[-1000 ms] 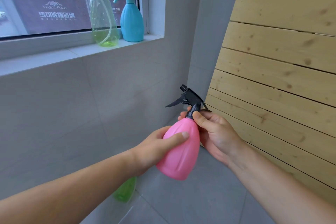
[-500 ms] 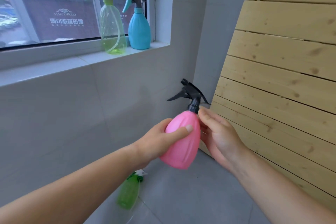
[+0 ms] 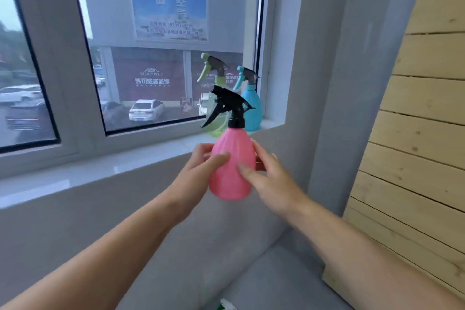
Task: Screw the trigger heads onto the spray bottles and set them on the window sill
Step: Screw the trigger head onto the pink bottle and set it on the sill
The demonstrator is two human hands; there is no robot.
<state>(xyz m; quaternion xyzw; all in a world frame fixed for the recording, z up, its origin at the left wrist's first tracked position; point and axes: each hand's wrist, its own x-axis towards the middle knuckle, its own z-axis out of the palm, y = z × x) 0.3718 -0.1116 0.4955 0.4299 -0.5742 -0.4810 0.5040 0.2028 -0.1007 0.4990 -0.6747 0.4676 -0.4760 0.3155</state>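
I hold a pink spray bottle upright in the air, just in front of the white window sill. A black trigger head sits on its neck. My left hand grips the bottle's left side. My right hand rests its fingers on the right side. Behind the pink bottle, a clear green spray bottle and a blue spray bottle stand on the sill's right end, both with trigger heads on.
A grey tiled wall runs below the sill. A wooden slatted panel leans at the right. A bit of green and white object shows at the bottom edge on the grey floor. The sill's left part is bare.
The pink bottle has risen from low near the floor to sill height. My right hand left the trigger head's collar and now touches the bottle's body. My view tilted up toward the window.
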